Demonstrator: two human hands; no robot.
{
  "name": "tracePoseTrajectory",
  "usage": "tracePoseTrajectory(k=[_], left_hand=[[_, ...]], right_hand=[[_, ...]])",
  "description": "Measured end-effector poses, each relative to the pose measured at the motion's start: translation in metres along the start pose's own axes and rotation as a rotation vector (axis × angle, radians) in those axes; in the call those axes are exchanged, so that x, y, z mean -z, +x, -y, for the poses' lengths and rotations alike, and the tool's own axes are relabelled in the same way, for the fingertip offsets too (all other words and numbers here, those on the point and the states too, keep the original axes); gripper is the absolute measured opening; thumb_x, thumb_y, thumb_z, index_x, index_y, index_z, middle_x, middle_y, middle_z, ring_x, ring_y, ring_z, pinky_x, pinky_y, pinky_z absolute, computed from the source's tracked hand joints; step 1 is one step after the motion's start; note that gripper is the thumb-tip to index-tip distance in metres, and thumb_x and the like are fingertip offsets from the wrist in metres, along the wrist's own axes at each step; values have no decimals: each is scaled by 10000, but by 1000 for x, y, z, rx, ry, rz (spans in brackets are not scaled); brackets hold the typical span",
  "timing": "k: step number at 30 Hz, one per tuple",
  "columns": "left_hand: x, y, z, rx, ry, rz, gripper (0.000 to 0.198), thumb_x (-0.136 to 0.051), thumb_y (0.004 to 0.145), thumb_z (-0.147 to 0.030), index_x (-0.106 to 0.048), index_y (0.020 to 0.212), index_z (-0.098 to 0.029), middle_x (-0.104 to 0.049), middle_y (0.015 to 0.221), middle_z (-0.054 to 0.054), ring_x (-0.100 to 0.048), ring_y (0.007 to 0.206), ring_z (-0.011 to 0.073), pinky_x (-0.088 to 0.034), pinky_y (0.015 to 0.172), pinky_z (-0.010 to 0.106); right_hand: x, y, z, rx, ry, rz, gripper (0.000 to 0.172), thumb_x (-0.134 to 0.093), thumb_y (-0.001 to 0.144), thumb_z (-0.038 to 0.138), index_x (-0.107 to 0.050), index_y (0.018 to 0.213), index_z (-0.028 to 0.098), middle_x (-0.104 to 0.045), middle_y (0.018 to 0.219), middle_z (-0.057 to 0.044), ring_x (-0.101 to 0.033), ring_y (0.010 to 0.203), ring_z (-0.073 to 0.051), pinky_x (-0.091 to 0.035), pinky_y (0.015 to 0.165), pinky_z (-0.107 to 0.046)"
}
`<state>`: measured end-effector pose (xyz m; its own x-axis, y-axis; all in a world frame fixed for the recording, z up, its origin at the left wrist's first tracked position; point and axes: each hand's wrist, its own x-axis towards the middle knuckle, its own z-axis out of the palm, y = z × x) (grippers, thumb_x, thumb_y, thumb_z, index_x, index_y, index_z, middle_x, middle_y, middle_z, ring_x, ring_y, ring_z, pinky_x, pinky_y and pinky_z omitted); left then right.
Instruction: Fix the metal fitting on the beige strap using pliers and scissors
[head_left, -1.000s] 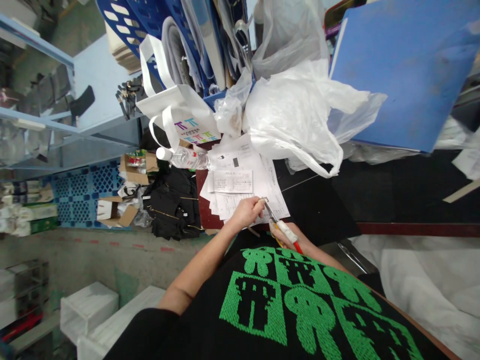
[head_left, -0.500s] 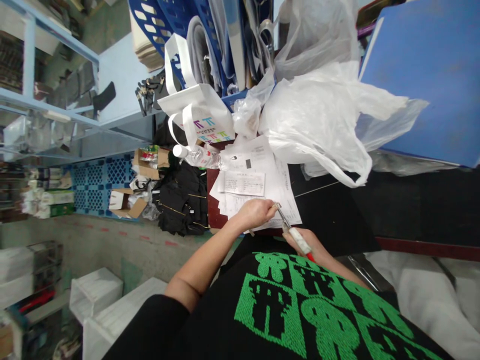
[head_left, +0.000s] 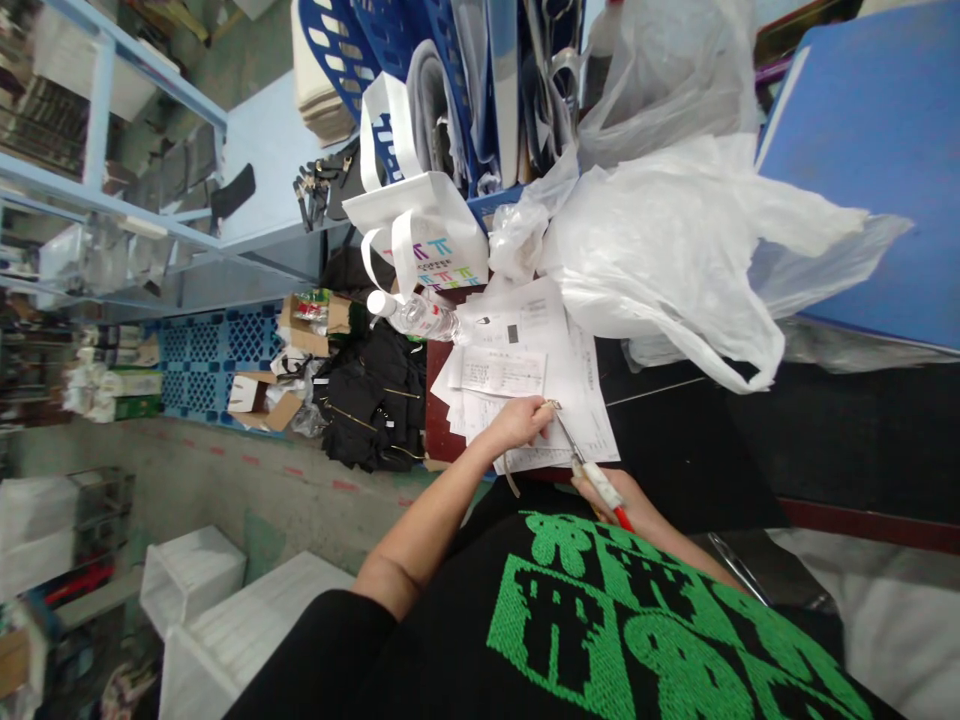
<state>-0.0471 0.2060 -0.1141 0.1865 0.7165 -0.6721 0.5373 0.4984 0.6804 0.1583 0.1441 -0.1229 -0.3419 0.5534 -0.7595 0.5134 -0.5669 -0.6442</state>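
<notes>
My left hand (head_left: 519,422) is closed in a pinch over the papers (head_left: 574,425). At its fingertips is a small gold-coloured metal piece (head_left: 554,405). A thin tan strip (head_left: 511,476) hangs below that hand; whether it joins the small piece is hidden. Wrapped in my right hand (head_left: 628,494) is a slim metal tool with a white-wrapped handle (head_left: 601,484) and a red end. Its narrow tip reaches up to the small piece at my left fingertips. I cannot tell whether the tip grips it. A printed slip (head_left: 502,371) lies on the papers beyond my left hand.
A clear plastic bottle (head_left: 420,316) lies left of the papers, by a white paper bag (head_left: 442,225). White plastic bags (head_left: 660,240) bulge behind and to the right. Blue file racks (head_left: 352,60) stand at the back. Black cloth items (head_left: 371,400) are piled left of the table.
The camera view has shifted, so the scene sits further right. More of the tan strip shows below my left hand. Both hands keep their hold.
</notes>
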Motion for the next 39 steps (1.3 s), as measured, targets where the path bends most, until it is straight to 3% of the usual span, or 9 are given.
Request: tracePoseTrajectory(k=[4, 8, 11, 14, 17, 23, 29, 35, 39], left_hand=[[2, 0, 3, 8, -83, -4, 280, -399, 930, -351, -565, 821, -155, -616, 631, -17, -500, 445, 85, -421, 520, 213], [5, -12, -2, -11, -177, 61, 289, -386, 928, -360, -565, 855, -146, -616, 665, -8, -499, 452, 75, -410, 506, 203], [5, -28, -13, -39, -295, 126, 310, -397, 924, -403, -565, 874, -147, -605, 670, -8, -486, 439, 63, -388, 489, 196], [2, -43, -25, -87, -352, 181, 325, -411, 922, -440, -564, 882, -157, -602, 675, -11, -490, 441, 60, -378, 475, 198], [-3, -54, -37, -136, -302, 222, 321, -406, 933, -438, -543, 830, -167, -607, 680, -8, -489, 449, 60, -374, 470, 201], [-9, -65, -45, -162, -233, 214, 353, -391, 959, -446, -517, 776, -173, -603, 665, -8, -486, 452, 50, -382, 478, 202], [-18, -66, -43, -123, -386, 282, 346, -389, 956, -461, -522, 811, -176, -594, 635, -18, -464, 413, 46, -341, 433, 199], [-29, -69, -47, -60, -505, 300, 303, -409, 932, -437, -522, 836, -173, -592, 602, -23, -443, 379, 50, -295, 412, 196], [-36, -75, -55, -123, -340, 270, 330, -361, 944, -459, -501, 817, -188, -592, 620, -14, -463, 402, 73, -321, 435, 214]], right_hand=[[2, -5, -7, 21, 11, -16, 375, -619, 713, 538, -477, 581, 218, -452, 402, 40, -423, 368, -120, -335, 387, -244], [10, -7, -12, 44, 33, -72, 382, -646, 696, 564, -577, 641, 193, -554, 479, -11, -502, 430, -150, -377, 406, -256], [17, -6, -2, 110, 92, -121, 395, -636, 750, 562, -650, 804, 172, -669, 690, -69, -616, 582, -193, -491, 545, -293], [20, -4, 15, 314, 141, -238, 391, -660, 772, 537, -658, 913, 172, -693, 947, -104, -663, 738, -220, -528, 703, -334], [19, -1, 32, 455, 79, -374, 349, -719, 755, 492, -633, 911, 192, -671, 847, -59, -625, 679, -191, -505, 676, -311], [17, -6, 51, 488, 20, -430, 263, -639, 816, 457, -593, 806, 198, -651, 729, -35, -608, 621, -176, -487, 633, -290], [26, -19, 59, 531, -147, -557, 203, -599, 817, 383, -582, 716, 208, -650, 695, -40, -598, 621, -175, -485, 662, -300], [29, -23, 49, 480, 144, -519, 229, -651, 815, 394, -581, 704, 205, -609, 596, -6, -568, 506, -152, -463, 510, -273], [30, -26, 38, 457, 340, -429, 274, -670, 819, 436, -584, 704, 203, -610, 581, -3, -567, 495, -147, -470, 493, -270]])
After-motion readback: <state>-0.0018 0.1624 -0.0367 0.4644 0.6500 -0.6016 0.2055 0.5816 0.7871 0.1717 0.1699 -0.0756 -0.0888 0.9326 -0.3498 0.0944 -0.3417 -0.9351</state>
